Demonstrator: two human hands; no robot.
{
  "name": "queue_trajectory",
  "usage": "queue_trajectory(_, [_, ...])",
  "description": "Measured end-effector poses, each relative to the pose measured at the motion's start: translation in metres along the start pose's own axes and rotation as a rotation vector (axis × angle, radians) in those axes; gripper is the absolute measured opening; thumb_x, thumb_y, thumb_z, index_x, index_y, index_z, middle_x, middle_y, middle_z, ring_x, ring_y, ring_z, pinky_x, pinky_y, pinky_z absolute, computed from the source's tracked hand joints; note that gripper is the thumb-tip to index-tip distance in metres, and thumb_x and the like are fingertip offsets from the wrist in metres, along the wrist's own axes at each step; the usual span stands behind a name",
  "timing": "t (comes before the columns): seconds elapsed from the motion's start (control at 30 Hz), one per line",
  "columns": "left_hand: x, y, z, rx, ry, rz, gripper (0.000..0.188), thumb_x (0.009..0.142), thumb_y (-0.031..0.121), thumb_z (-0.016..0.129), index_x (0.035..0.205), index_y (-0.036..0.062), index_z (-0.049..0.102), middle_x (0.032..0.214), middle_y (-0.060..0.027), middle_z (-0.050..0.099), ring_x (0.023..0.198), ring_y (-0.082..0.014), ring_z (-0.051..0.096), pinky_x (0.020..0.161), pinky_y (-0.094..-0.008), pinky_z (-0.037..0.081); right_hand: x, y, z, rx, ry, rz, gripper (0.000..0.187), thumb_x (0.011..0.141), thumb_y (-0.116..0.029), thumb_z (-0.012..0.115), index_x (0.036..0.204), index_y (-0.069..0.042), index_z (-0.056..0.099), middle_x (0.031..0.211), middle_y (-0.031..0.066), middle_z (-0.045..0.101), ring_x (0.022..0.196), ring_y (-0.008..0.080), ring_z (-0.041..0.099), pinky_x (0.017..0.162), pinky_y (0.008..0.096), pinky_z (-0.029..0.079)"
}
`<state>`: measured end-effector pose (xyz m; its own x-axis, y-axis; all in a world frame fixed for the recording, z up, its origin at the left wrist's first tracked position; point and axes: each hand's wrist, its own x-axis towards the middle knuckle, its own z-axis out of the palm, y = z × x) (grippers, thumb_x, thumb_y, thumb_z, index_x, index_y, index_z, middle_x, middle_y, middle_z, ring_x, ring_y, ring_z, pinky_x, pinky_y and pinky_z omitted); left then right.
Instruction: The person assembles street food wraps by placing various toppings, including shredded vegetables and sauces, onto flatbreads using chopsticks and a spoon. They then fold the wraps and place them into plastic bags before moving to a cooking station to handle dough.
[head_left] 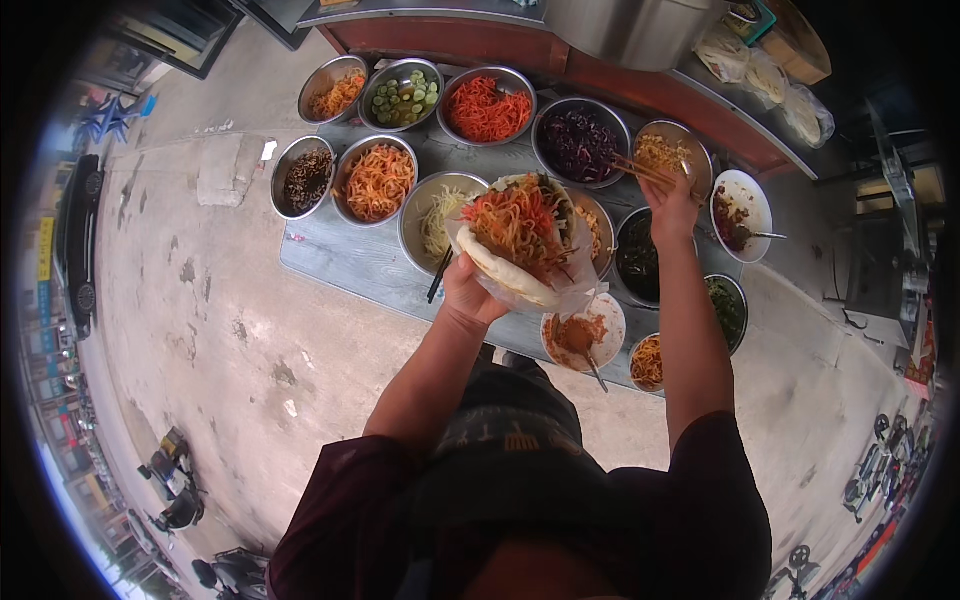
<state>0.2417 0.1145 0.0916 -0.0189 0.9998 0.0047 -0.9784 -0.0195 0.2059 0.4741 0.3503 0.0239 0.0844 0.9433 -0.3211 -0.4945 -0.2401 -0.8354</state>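
Left hand [472,290]: fingers closed around the lower left of a filled flatbread [520,240] in a clear wrapper, raised above the table's middle. Right hand [672,210]: gripping chopsticks [640,172] at a metal bowl [688,138]. Other bowls [418,215] crowd the table [325,250]; grey tabletop shows along its near-left edge; floor [260,330] extends beyond.

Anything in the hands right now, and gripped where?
The left hand holds a filled flatbread in paper, by its lower-left edge; the right hand holds brown chopsticks near their right end.
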Motion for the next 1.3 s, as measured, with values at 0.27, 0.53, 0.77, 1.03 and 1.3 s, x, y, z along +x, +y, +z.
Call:
queue_trajectory(0.27, [-0.014,0.003,0.003,-0.002,0.006,-0.04,0.088,0.07,0.027,0.084,0.142,0.0043,0.037,0.14,-0.0158,0.048,0.128,-0.0357,0.046,0.108,-0.0524,0.038,0.012,0.03,0.015,-0.442,0.109,0.335,0.035,0.097,-0.037,0.055,0.104,-0.002,0.056,0.088,0.0096,0.061,0.064,0.0187,0.062,0.056,0.0331,0.055])
queue_trajectory(0.53, [0.017,-0.008,0.021,-0.017,-0.114,-0.124,0.088,0.069,0.024,0.084,0.141,0.0024,0.037,0.138,-0.0153,0.05,0.127,-0.0331,0.048,0.109,-0.0484,0.039,-0.238,-0.048,0.042,0.36,-0.269,0.567,0.049,0.097,-0.044,0.052,0.128,-0.006,0.053,0.11,0.009,0.06,0.108,0.0213,0.056,0.094,0.0398,0.046])
queue_trajectory(0.77, [0.017,-0.005,0.02,0.152,-0.149,-0.161,0.087,0.07,0.025,0.083,0.141,0.0036,0.038,0.138,-0.0136,0.05,0.127,-0.0328,0.049,0.107,-0.0486,0.04,-0.285,-0.072,0.05,0.269,-0.145,0.274,0.012,0.092,-0.018,0.053,0.096,-0.008,0.057,0.087,0.0064,0.061,0.082,0.0201,0.059,0.075,0.0368,0.049])
queue_trajectory(1.03, [-0.01,0.023,0.04,0.293,-0.298,-0.267,0.099,0.065,0.016,0.087,0.145,0.0019,0.03,0.141,-0.0126,0.046,0.129,-0.0292,0.047,0.109,-0.0448,0.038,-0.322,-0.113,0.056,0.373,-0.37,0.146,0.018,0.09,-0.02,0.051,0.076,-0.012,0.046,0.064,0.0027,0.045,0.054,0.0154,0.044,0.05,0.028,0.037])
queue_trajectory(1.3, [-0.046,0.011,0.061,0.177,-0.218,-0.301,0.106,0.063,0.013,0.088,0.146,0.0028,0.024,0.141,-0.012,0.044,0.131,-0.0275,0.044,0.109,-0.0427,0.038,-0.344,-0.036,0.024,-0.079,-0.344,-0.379,0.06,0.09,-0.024,0.054,0.143,-0.003,0.034,0.137,0.0111,0.047,0.125,0.0247,0.049,0.107,0.0407,0.038])
